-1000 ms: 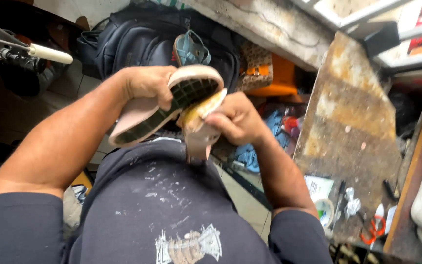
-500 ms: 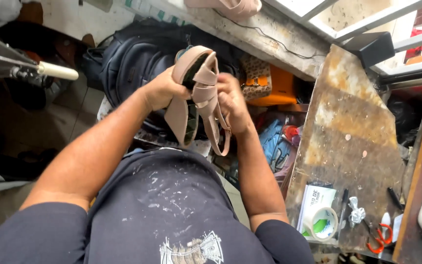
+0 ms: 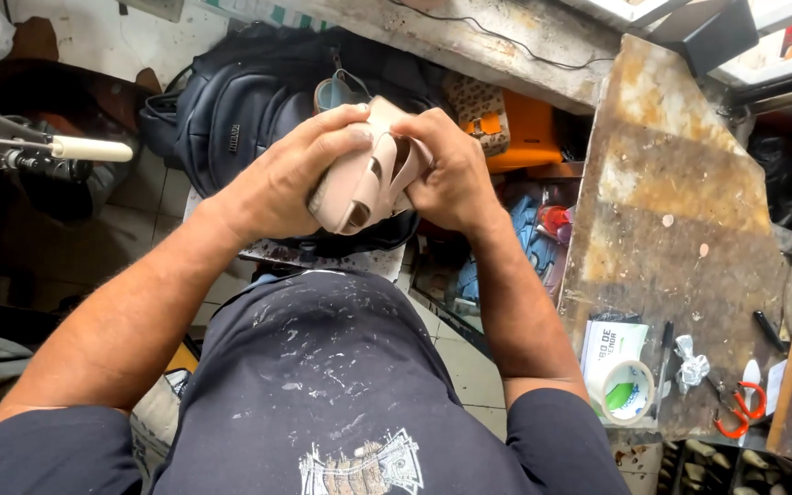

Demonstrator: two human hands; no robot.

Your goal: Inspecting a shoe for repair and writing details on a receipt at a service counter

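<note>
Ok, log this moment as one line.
left hand: grips beige sandal | right hand: grips same sandal | roll of tape: on workbench

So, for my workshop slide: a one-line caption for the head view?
Both hands, left hand and right hand, grip a beige sandal above a dark backpack.

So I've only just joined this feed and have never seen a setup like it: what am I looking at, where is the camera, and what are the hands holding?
There is no machine: one camera sits on a person's head and looks down at their own bare hands. The left hand and right hand both grip a beige strappy sandal above the lap. Behind it lies a dark backpack. To the right, a worn workbench carries a roll of tape, a crumpled bit of foil and red-handled scissors.
</note>
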